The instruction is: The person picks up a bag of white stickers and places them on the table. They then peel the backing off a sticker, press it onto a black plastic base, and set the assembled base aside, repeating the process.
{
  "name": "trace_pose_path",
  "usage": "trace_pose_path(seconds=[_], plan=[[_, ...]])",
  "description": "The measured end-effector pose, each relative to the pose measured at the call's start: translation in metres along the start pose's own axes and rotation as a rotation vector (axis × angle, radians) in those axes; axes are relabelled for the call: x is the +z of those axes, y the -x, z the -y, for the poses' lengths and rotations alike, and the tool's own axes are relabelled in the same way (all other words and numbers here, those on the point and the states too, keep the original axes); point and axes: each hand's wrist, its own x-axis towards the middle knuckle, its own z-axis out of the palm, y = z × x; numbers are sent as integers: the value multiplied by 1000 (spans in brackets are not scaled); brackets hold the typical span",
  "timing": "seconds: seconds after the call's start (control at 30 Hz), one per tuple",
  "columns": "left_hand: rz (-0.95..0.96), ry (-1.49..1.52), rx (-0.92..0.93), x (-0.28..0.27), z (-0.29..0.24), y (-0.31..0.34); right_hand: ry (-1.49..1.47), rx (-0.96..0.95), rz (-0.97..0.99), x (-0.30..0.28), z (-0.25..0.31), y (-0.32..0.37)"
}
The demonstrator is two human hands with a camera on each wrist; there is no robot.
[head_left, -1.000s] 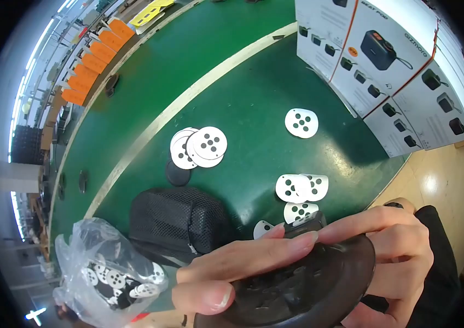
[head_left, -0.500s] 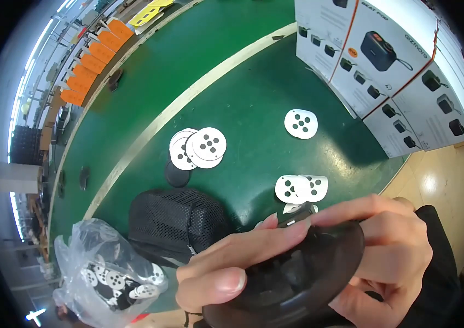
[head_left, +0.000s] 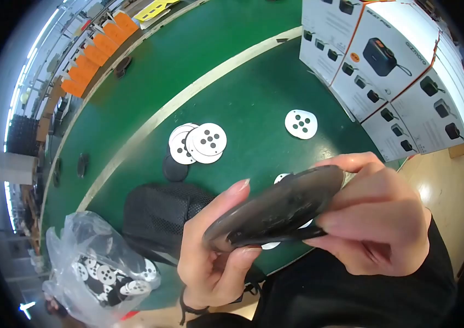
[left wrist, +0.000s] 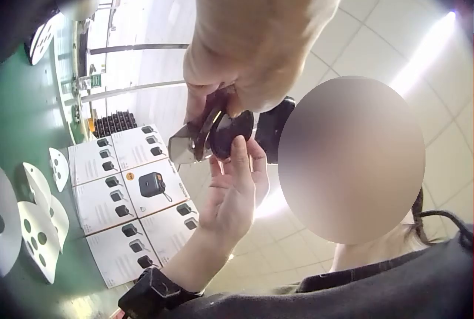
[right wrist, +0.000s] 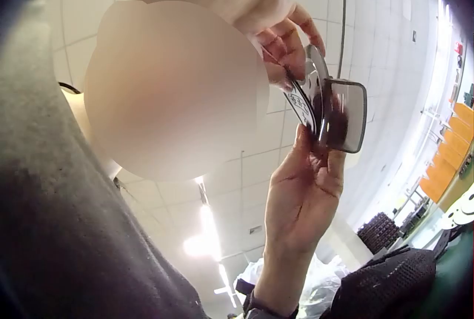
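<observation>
My left hand grips a dark, glossy oval piece at its left end, thumb and fingers on opposite faces. The piece is tilted nearly edge-on above the table. A smoky see-through rounded rectangular part belongs to it in the right wrist view. Beside it, my right hand pinches a thin black disc. This disc lies close along the oval piece, and pale print shows on its other side. Several white dotted discs lie on the table, some partly hidden behind my hands.
A stack of white printed boxes stands at the right on the green table. Overlapping white discs and a black disc lie beyond a black mesh pouch. A clear plastic bag holds more discs.
The oval piece has turned from showing its broad face to nearly edge-on and moved farther forward. Both hands rose with it, and the right hand has shifted to pinch the thin disc.
</observation>
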Motion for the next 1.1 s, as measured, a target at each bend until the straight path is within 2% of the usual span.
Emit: trace_pose_path(seconds=[0.03,0.27,0.73,0.8,1.0,1.1], plan=[[2,-1,14,1,1,-1,9,2,60,-4,0,-3],[42,-2,-60,2,-3,-6,-54,-288,98,-10,-15,-5],[35,-49,-97,0,-8,-6,-35,-392,153,-9,-21,-13],[11,-33,-102,0,-7,-5,-24,-359,113,-6,-19,-11],[-104,58,-208,2,-10,2,-79,-175,-180,10,-16,1],[-155,-10,-263,6,-13,1,-137,-137,-277,17,-19,1]])
